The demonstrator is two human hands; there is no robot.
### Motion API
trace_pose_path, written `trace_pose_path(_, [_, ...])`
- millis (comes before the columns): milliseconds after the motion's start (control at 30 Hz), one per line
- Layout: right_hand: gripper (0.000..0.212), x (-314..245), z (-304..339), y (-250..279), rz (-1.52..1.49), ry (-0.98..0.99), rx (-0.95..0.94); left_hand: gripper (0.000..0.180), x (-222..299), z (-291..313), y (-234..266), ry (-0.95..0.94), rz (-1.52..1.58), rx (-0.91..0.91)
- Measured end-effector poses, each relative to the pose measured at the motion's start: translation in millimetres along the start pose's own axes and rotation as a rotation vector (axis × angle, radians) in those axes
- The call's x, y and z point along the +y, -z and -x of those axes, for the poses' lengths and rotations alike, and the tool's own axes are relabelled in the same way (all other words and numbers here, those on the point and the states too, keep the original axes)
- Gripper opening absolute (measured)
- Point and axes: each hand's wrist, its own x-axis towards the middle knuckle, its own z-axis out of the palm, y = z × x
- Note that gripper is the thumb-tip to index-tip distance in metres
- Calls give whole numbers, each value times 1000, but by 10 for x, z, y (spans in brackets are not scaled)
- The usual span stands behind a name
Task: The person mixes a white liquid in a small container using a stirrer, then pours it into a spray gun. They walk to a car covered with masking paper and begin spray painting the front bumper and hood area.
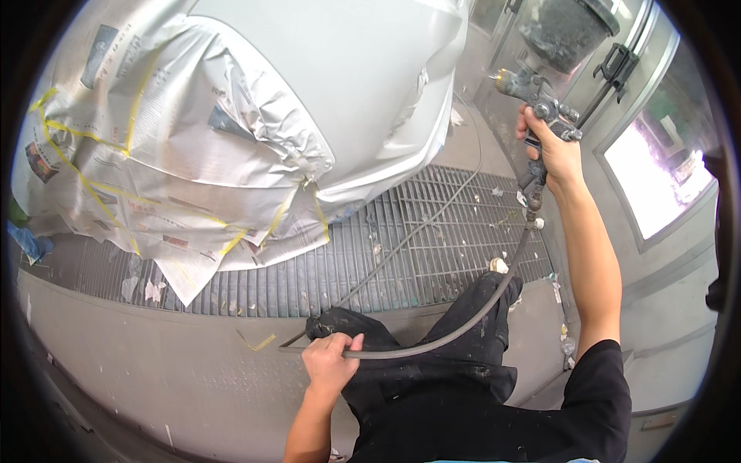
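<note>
My right hand is raised at the upper right, its fingers wrapped round the handle of a spray gun. A dark cup sits on top of the gun, and its yellowish nozzle points left toward the car body. From the handle's lower end a grey air hose curves down across my legs. Low in front of my body, my left hand is closed round that hose. The light grey car body panel stands at the upper middle, apart from both hands.
Newspaper masking with yellow tape covers the car's left part. Below runs a floor grating with paper scraps on it, crossed by the hose. On the right is a grey wall with a bright window.
</note>
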Motion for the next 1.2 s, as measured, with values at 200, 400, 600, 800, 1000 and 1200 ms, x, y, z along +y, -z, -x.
trace_pose_path(200, [15,-102,-287,-190,118,25,293,32,-48,26,52,35,19,3])
trace_pose_path(400, [14,-621,305,-789,-51,-40,33,31,-377,365,436,121,-46,40])
trace_pose_path(600, [19,-1099,768,-1507,-44,82,-195,30,-638,742,613,162,-74,70])
trace_pose_path(800, [21,-1484,383,-1953,-121,250,-499,29,-479,771,550,247,-17,144])
trace_pose_path(1000, [30,-1464,-23,-1279,49,177,-187,31,-148,437,377,186,74,119])
trace_pose_path(1200, [26,-1159,-188,-97,102,89,-25,33,147,64,167,-14,159,15])
